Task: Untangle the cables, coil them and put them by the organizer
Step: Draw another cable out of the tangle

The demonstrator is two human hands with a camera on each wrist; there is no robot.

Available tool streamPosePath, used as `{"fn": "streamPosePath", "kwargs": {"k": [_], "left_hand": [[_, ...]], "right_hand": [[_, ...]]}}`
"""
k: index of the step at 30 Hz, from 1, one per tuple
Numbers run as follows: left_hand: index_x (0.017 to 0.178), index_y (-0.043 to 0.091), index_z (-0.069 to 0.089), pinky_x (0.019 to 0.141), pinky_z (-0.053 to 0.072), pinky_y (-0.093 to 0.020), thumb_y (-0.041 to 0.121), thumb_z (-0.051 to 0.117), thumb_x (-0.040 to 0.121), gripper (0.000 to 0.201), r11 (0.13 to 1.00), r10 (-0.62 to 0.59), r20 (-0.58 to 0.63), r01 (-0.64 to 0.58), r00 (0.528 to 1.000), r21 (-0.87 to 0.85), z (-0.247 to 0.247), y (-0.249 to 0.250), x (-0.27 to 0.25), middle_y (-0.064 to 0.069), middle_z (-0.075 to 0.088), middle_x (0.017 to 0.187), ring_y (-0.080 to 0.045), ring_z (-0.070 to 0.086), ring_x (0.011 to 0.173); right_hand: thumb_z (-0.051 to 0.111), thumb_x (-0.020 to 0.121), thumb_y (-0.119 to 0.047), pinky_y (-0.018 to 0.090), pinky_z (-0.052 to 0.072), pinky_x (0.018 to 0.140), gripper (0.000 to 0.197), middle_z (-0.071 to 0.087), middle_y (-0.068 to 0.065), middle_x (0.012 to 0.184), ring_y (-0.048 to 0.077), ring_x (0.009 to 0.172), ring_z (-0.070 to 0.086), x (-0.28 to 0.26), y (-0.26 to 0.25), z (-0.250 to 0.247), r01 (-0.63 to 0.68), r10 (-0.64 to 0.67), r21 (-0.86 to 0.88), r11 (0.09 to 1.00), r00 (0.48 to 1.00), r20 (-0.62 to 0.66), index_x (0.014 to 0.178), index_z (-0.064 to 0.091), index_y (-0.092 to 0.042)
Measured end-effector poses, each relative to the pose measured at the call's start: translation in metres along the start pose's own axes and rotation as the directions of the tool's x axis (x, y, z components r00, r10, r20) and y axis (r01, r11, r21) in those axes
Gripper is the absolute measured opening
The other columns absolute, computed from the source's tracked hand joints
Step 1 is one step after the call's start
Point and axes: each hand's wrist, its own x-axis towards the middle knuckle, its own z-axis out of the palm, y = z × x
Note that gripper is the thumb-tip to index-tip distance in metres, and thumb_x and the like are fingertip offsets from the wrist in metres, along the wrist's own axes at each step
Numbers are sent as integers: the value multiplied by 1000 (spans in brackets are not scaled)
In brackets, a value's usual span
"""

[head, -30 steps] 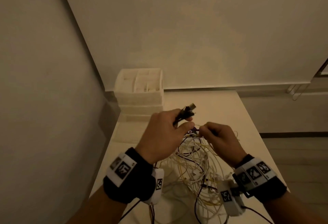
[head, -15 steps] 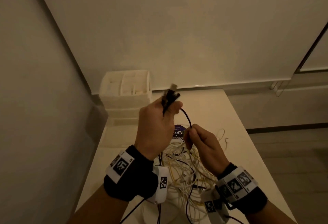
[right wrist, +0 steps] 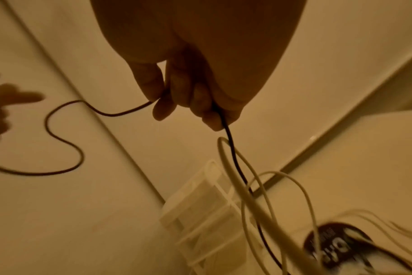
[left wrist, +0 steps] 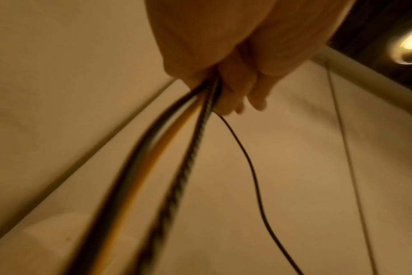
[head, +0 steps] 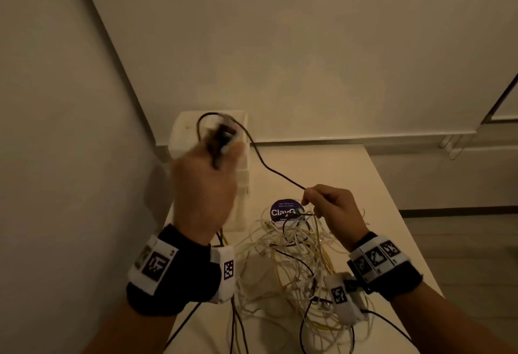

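A thin black cable [head: 269,170] runs in a loop from my raised left hand [head: 207,174] down to my right hand [head: 330,205]. The left hand grips the cable's plug end along with several other cable strands [left wrist: 183,167], blurred, in front of the white organizer [head: 182,134]. The right hand pinches the black cable [right wrist: 66,141] between thumb and fingers [right wrist: 162,109] just above the tangle. A heap of white, yellow and black cables [head: 291,264] lies on the table [head: 372,185] below both hands.
A round dark sticker reading "ClayGo" [head: 283,210] lies on the table by the tangle. The organizer stands in the table's far left corner against the walls [head: 70,129]. The table's right edge drops to the floor [head: 462,241].
My left hand has lifted up and to the left with the plug end, drawing the black cable out into a long loop. My right hand has slid along it and stayed low.
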Motion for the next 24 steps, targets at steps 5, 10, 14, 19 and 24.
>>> {"fn": "streamPosePath", "kwargs": {"k": [5,10,14,19,24], "left_hand": [[119,25,65,65,37,2,15,65,90,31,975,189,470,-223,862,18,36,10,-25,17,67,86,7,59,73],[81,25,57,54,35,-7,15,62,92,16,985,171,411,-161,895,-59,50,9,-25,20,50,57,4,53,58],[78,22,62,52,35,-10,25,59,93,16,978,185,237,-156,954,-137,48,21,-20,20,49,55,2,51,54],[77,23,63,52,36,-26,40,55,93,25,948,35,5,-31,999,-318,25,24,8,15,51,53,-6,47,46],[83,19,68,48,35,-31,46,55,91,30,910,-102,-15,87,995,-405,9,3,14,1,39,49,-18,40,41]], "right_hand": [[55,96,-14,11,39,59,27,63,-6,62,0,57,53,0,-40,3,135,-123,-68,988,979,161,77,69,0],[49,93,-26,22,39,59,29,56,8,65,11,60,46,-7,-54,-13,117,-122,49,992,987,102,81,71,-11],[40,100,-21,21,40,61,31,51,1,63,10,60,47,-16,-38,3,158,-164,50,986,975,149,76,59,-14],[37,101,-35,35,42,62,34,47,-5,63,11,59,43,-18,35,13,36,-9,-168,985,987,161,71,48,-22],[40,102,-28,47,46,65,33,51,-5,59,13,58,47,-5,69,8,-53,62,-267,962,998,27,72,53,-20]]}}
